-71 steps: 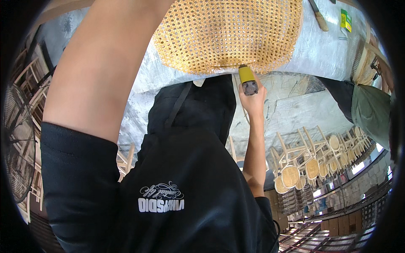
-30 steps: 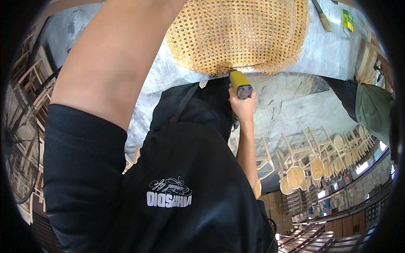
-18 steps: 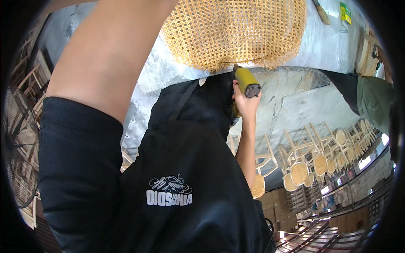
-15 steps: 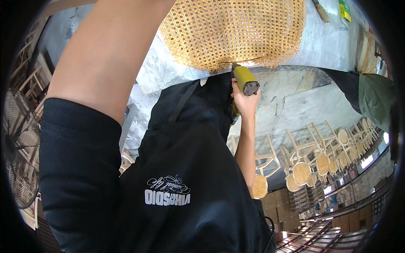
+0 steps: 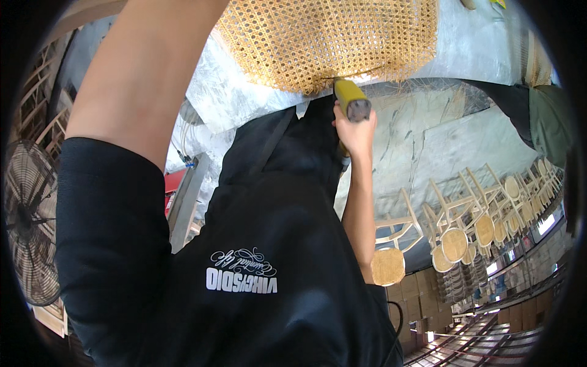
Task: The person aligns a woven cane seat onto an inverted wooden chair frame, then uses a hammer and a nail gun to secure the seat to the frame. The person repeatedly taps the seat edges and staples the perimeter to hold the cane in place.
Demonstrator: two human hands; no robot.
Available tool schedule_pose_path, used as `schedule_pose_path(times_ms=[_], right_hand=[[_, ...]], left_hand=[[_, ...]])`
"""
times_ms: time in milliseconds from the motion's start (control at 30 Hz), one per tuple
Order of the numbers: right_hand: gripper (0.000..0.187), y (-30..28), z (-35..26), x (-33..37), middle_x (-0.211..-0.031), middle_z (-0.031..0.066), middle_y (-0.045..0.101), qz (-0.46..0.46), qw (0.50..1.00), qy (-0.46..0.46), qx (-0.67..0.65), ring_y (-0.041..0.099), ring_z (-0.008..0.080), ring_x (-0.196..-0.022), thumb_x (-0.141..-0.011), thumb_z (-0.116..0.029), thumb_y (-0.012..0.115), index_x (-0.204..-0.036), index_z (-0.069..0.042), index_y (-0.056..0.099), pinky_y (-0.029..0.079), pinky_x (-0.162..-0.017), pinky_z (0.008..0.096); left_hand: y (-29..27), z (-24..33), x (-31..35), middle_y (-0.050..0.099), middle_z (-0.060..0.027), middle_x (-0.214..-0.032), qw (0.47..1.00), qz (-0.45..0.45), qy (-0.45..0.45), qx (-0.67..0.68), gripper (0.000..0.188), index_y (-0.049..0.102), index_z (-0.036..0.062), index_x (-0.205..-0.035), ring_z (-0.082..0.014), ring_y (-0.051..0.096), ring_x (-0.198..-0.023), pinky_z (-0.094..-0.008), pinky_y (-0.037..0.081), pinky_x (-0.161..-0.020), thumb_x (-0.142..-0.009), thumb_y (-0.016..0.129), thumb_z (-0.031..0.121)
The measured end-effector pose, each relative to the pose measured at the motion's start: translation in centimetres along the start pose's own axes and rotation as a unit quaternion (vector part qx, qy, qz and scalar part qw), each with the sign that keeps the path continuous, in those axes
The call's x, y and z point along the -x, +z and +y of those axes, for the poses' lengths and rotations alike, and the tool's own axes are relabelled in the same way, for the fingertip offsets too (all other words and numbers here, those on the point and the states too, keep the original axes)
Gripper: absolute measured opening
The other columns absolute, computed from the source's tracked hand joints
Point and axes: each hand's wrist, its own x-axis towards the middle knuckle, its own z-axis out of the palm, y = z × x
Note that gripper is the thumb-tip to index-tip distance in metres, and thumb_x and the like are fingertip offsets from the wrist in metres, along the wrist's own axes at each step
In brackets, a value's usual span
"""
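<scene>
Grey workshop floor (image 5: 440, 144) below, pale worktable (image 5: 477, 49) above; woven cane sheet (image 5: 330, 43) lies on it. Yellow power tool (image 5: 351, 93) has its nose at the sheet's near edge; right hand (image 5: 354, 132) clamps its handle. Left hand's out of frame, fingers can't tell. Probably best: nose square, cane flat.

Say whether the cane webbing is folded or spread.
Spread: the webbing shows its open weave across one broad face, frayed ends along its near edge. Its far edge is out of view.
</scene>
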Motion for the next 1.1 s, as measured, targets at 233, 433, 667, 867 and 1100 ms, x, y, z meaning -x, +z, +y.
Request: schedule_pose_path(times_ms=[233, 433, 667, 867, 1100], right_hand=[[0.021, -0.9, -0.2, 2.5, -0.093, 0.0108, 0.074, 0.019, 0.986, 0.006, -0.163, 0.067, 0.014, -0.063, -0.086, 0.0, 0.068, -0.106, 0.007, 0.069, 0.057, -0.054, 0.0293], [0.018, 0.8, -0.6, 1.1, -0.086, 0.012, 0.075, -0.016, 0.993, 0.001, -0.121, 0.069, 0.0153, -0.064, -0.085, -0.004, 0.069, -0.099, 0.006, 0.072, 0.059, -0.056, 0.0309], [0.021, 1.8, -0.2, 0.3, -0.071, 0.0142, 0.072, 0.011, 0.999, 0.026, -0.027, 0.073, 0.0213, -0.061, -0.081, -0.012, 0.072, -0.09, 0.007, 0.07, 0.057, -0.06, 0.0358], [0.023, 0.0, -0.2, 1.7, -0.078, 0.0137, 0.073, 0.023, 0.997, -0.008, -0.079, 0.071, 0.0177, -0.065, -0.082, -0.009, 0.073, -0.098, 0.007, 0.07, 0.056, -0.06, 0.0324], [0.016, -3.6, 8.6, 8.9, -0.081, 0.0066, 0.071, 0.111, 0.98, 0.018, -0.165, 0.064, 0.011, -0.059, -0.088, -0.001, 0.069, -0.102, 0.006, 0.071, 0.052, -0.053, 0.0269]], left_hand=[[-0.6, 0.4, 0.8, 0.069, -0.0268, -0.116, 0.999, -0.017, 0.032, -0.013, 0.045, 0.071, 0.0, -0.11, -0.0422, 0.067, -0.11, -0.052, 0.052, -0.095, -0.098, 0.038, 0.028], [-1.1, 0.5, 1.2, 0.071, -0.0274, -0.111, 1.0, -0.009, 0.017, -0.003, 0.043, 0.073, -0.0009, -0.104, -0.0432, 0.068, -0.106, -0.0526, 0.053, -0.093, -0.096, 0.041, 0.027], [-1.1, 1.6, 0.8, 0.071, -0.027, -0.108, 0.991, -0.066, 0.098, -0.065, 0.048, 0.071, -0.0032, -0.106, -0.0444, 0.069, -0.101, -0.0535, 0.053, -0.092, -0.1, 0.036, 0.03], [1.4, -0.7, -0.9, 0.069, -0.0283, -0.108, 0.979, 0.009, 0.172, -0.107, 0.039, 0.064, -0.0044, -0.108, -0.0439, 0.067, -0.099, -0.0544, 0.053, -0.085, -0.1, 0.037, 0.023], [2.9, -3.6, -2.1, 0.067, -0.0296, -0.1, 0.964, 0.059, 0.211, -0.152, 0.036, 0.06, -0.0062, -0.11, -0.0449, 0.065, -0.093, -0.0531, 0.054, -0.08, -0.1, 0.038, 0.02]])
